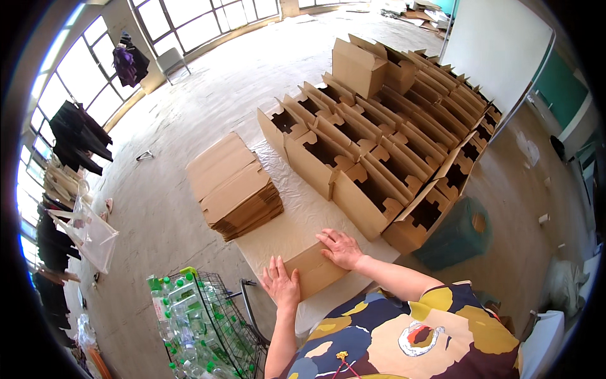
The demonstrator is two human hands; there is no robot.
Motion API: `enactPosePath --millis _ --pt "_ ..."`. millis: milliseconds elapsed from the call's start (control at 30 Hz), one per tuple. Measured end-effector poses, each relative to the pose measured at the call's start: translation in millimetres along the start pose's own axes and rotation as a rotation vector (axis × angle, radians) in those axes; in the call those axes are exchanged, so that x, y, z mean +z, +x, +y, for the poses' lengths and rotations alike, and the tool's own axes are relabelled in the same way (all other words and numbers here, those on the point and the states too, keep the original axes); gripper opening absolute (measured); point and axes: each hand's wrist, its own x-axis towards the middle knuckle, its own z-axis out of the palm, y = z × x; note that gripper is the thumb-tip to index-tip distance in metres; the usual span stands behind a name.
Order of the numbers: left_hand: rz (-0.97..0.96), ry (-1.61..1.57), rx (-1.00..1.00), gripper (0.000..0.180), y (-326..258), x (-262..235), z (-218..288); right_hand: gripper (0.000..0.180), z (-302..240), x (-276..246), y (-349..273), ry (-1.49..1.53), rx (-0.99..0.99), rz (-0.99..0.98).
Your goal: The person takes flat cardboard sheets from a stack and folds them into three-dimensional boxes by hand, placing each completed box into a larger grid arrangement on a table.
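Both hands are pressing flat on a brown cardboard box [315, 268] that is lying at the near edge of the worktop [297, 221], directly in front of the person. The box is plain corrugated card, unprinted, with a smooth top face and a sharp folded edge running along its near side; its surface is showing no tape or label. The left hand [281, 283] is lying palm down with fingers spread, resting on the near left corner of the box. The right hand [341, 247] is also lying palm down with fingers spread, covering the far right part of the top face. Neither hand is pinching or gripping anything. The worktop is covered with a pale sheet. To the left of the box, a stack of flattened cartons [235, 186] is sitting at the worktop's left edge. Beyond the box, rows of erected open cartons [379, 145] with cut-out flaps are standing close together, filling the far part of the worktop. A wire basket of plastic bottles [202, 328] is standing on the floor at lower left.
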Motion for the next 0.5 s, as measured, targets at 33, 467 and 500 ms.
enactPosePath --millis 33,467,500 --pt "0.006 -0.077 0.006 0.066 0 9 -8 0.052 1 1 -2 0.092 0.029 -0.028" --pt "0.177 -0.524 -0.010 0.068 0 22 -20 0.061 17 11 5 0.196 0.037 -0.051" --pt "0.169 -0.624 -0.097 0.068 -4 33 -35 0.069 18 6 6 0.271 0.058 -0.050"
